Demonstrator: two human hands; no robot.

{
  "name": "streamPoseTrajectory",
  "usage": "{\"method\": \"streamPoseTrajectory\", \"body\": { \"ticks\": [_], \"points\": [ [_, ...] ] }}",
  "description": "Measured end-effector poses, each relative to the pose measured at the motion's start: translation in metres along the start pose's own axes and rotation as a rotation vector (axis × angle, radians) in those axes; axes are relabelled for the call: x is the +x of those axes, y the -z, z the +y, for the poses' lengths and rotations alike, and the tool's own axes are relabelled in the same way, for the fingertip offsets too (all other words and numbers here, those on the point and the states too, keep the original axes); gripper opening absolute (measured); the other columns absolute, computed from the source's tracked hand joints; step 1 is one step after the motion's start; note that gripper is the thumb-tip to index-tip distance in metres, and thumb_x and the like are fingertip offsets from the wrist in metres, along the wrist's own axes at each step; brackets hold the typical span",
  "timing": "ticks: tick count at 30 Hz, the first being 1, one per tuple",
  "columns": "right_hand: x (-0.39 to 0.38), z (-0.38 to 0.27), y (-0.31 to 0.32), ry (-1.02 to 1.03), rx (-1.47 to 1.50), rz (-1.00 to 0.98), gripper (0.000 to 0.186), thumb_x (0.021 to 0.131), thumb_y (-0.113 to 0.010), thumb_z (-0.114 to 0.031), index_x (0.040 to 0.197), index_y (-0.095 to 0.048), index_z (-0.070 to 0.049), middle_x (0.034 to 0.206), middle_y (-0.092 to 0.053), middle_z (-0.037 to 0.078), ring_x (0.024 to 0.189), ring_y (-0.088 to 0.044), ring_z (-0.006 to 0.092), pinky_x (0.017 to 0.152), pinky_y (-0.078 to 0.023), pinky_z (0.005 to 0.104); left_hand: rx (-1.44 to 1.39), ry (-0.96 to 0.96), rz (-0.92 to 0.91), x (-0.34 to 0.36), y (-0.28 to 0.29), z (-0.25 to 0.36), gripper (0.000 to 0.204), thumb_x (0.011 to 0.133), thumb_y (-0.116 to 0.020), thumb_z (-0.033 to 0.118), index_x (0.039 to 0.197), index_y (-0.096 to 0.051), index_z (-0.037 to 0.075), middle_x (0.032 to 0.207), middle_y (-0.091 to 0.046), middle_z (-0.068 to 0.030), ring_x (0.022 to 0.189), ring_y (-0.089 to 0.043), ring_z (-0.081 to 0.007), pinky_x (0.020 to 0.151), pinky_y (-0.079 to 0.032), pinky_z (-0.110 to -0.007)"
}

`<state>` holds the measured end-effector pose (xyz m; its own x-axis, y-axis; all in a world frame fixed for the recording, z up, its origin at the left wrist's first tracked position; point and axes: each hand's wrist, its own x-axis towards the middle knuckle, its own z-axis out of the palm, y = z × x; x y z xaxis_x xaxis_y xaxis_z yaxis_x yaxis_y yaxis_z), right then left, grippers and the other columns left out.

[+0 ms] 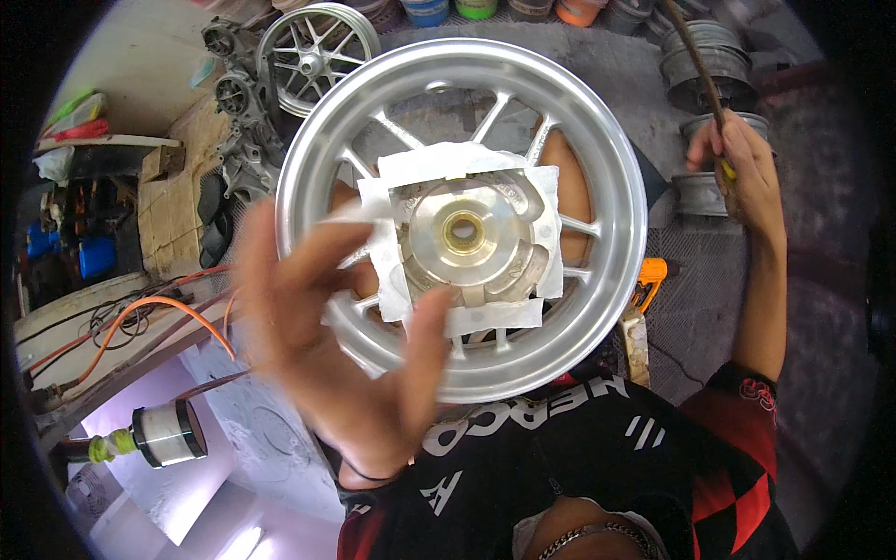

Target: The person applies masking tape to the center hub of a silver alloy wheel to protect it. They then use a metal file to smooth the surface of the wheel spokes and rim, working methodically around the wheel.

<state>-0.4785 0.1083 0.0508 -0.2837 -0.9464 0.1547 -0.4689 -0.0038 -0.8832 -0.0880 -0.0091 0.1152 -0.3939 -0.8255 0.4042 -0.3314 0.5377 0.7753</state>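
A silver motorcycle wheel (623,187) rests flat in front of me, with bare skin showing between its spokes. White paper strips (439,161) are laid in a rough square around the metal hub (434,238), which has a brass-coloured ring at its centre bore. Over the wheel's lower left, my left hand (336,345) is blurred, its thumb and fingers spread apart near the paper's left edge; nothing shows in its grasp. Out to the right of the wheel, my right hand (751,173) grips a long thin brown rod (698,58) with a yellow part by the fingers.
A smaller spoked wheel (317,63) and grey metal castings (238,103) lie at the far left. Stacked rims (707,65) stand at the far right, coloured tubs (476,7) along the back. An orange tool (653,272) lies right of the wheel; an orange hose (173,301) crosses the left.
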Motion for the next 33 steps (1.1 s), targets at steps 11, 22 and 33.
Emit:
{"method": "streamPoseTrajectory", "body": {
  "ticks": [11,22,33],
  "points": [
    [0.127,-0.047,-0.084,-0.286,0.027,-0.346,0.052,0.107,-0.040,-0.053,0.093,-0.058,-0.007,0.110,-0.071,0.013,0.088,-0.071,0.0129,0.039,-0.033,0.0185,-0.546,0.364,0.462,-0.132,-0.001,-0.089,0.087,0.096,-0.061,0.027,0.160,-0.007,0.002,0.161,-0.024,-0.0266,0.149,-0.029,-0.0360,0.123,-0.022,-0.050],
    [0.054,-0.073,-0.046,-0.272,0.050,-0.246,0.042,0.107,-0.045,-0.045,0.097,-0.060,-0.007,0.082,-0.067,0.002,0.059,-0.059,0.0069,0.042,-0.039,0.0200,-0.852,0.381,0.273,-0.021,0.050,-0.131,0.097,0.078,-0.060,-0.003,0.161,-0.013,0.008,0.158,-0.033,-0.0279,0.142,-0.043,-0.0346,0.112,-0.046,-0.041],
    [-0.143,-0.073,-0.104,-0.360,0.230,-0.092,0.060,0.104,-0.045,-0.057,0.089,-0.056,0.000,0.067,-0.054,0.003,0.060,-0.067,0.0161,0.047,-0.043,0.0254,-0.994,0.205,-0.608,0.152,0.014,-0.165,0.087,0.079,-0.058,-0.009,0.158,-0.027,0.007,0.150,-0.047,-0.0250,0.136,-0.052,-0.0320,0.113,-0.044,-0.038]
  ]
}}
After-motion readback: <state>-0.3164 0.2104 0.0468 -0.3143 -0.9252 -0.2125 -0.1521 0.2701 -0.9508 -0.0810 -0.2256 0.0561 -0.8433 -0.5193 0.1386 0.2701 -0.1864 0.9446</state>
